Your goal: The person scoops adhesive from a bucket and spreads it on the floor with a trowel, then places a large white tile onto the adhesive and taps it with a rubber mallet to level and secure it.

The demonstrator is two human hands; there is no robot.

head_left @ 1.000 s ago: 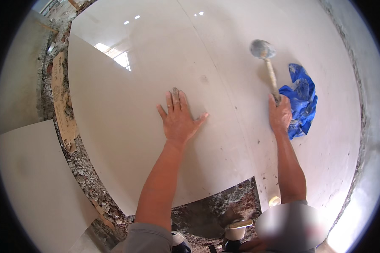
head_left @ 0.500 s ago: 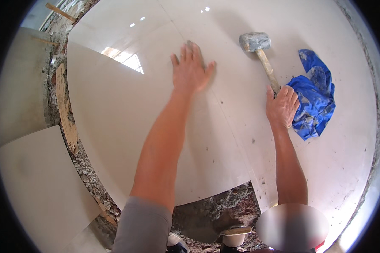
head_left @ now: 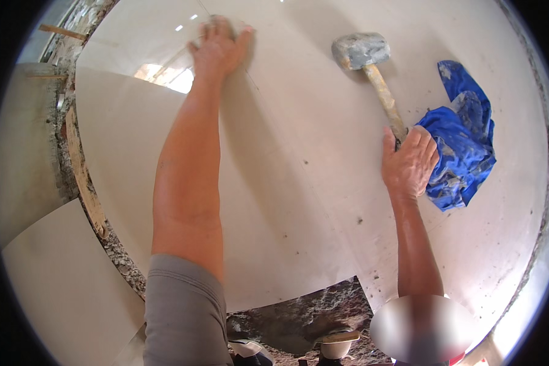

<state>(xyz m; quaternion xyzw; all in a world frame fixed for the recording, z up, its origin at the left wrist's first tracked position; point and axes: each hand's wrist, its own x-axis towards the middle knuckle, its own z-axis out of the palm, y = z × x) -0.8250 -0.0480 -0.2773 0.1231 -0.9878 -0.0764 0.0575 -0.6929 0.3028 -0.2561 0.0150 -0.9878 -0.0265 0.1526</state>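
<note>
My left hand [head_left: 218, 52] lies with fingers spread on the glossy off-white floor tiles [head_left: 274, 152], at a thin joint between two of them. It holds nothing and is slightly blurred. On the right, my right hand [head_left: 410, 163] is closed around the lower end of a mallet's wooden handle. The mallet's dusty grey head [head_left: 361, 50] points away from me and casts a shadow on the tile. Touching the right hand's outer side is a crumpled blue cloth [head_left: 457, 143] smeared with pale dust.
Near my feet, rough dark bedding [head_left: 305, 314] shows beyond the tile edge, with a pale cup-like object [head_left: 338, 345] there. Rubble and a wooden strip [head_left: 85, 177] run along the left edge. Further left lies another tile [head_left: 61, 280]. Dark specks dot the right tiles.
My left hand has slid forward and to the left over the tiles, fingers still spread. My right hand keeps its hold on the mallet. The view has shifted slightly.
</note>
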